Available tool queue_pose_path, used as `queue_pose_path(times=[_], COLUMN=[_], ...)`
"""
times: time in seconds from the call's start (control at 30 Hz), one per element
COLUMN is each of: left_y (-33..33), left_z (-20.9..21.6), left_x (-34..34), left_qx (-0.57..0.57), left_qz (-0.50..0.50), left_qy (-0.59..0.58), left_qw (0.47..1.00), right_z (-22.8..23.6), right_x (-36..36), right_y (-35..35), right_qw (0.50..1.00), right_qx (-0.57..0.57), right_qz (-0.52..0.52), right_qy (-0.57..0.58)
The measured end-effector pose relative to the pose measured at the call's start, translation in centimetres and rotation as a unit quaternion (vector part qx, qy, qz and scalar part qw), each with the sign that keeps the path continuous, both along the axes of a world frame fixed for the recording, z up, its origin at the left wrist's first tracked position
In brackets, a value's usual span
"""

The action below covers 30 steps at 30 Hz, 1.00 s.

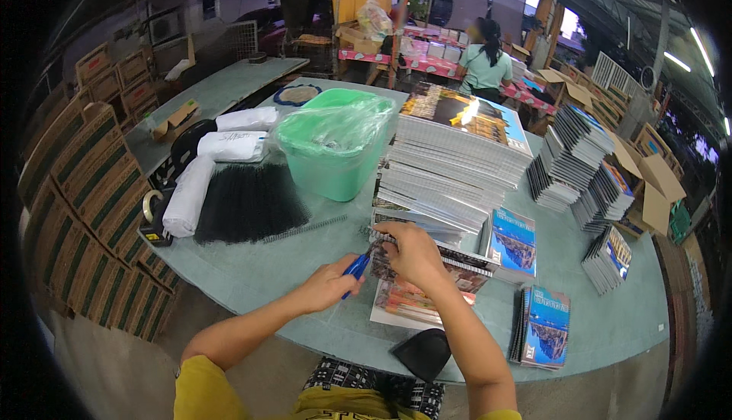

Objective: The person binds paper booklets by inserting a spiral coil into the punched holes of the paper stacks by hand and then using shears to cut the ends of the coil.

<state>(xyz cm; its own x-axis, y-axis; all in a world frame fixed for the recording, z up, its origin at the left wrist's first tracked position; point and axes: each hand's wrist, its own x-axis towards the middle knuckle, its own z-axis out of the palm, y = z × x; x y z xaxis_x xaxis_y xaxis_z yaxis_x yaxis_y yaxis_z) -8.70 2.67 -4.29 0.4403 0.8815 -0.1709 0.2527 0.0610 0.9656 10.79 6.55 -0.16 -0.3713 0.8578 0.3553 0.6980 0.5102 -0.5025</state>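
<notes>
Spiral-bound notebook with a photo cover lies on a small pile at the near edge of the pale green table, its black wire spine at the top left edge, running across in front of me. My right hand is the nearer one: it lies flat on the cover, fingers curled over the spine end and pressing it down, forearm coming up from the lower right. My left hand sits just to the left of that spine end, closed around blue-handled pliers whose tip points right and up, meeting the wire; I cannot tell whether the tip is pinching it. The left forearm comes in low from the lower left. Behind stand a tall stack of unbound notebooks and a bundle of black wire coils
</notes>
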Motion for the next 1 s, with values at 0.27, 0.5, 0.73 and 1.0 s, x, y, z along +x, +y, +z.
queue_pose_path(times=[0.27,0.5,0.73,1.0], left_y=[0.6,0.5,1.4,1.9], left_z=[2.3,2.1,1.1,3.0], left_x=[0.3,-0.3,-0.9,-2.2], left_qx=[0.063,0.16,-0.18,-0.043], left_qz=[0.023,0.011,-0.089,0.009], left_qy=[0.084,0.182,-0.099,-0.02], left_qw=[0.994,0.97,0.975,0.999], right_z=[0.4,-0.1,-0.5,-0.9], right_x=[-0.2,-0.3,-0.6,-0.2], right_y=[0.2,0.0,-0.4,-0.7], right_qw=[0.995,0.998,0.997,0.995], right_qx=[-0.025,0.004,0.037,0.091], right_qz=[0.091,-0.021,-0.019,0.007], right_qy=[0.02,0.059,0.061,0.052])
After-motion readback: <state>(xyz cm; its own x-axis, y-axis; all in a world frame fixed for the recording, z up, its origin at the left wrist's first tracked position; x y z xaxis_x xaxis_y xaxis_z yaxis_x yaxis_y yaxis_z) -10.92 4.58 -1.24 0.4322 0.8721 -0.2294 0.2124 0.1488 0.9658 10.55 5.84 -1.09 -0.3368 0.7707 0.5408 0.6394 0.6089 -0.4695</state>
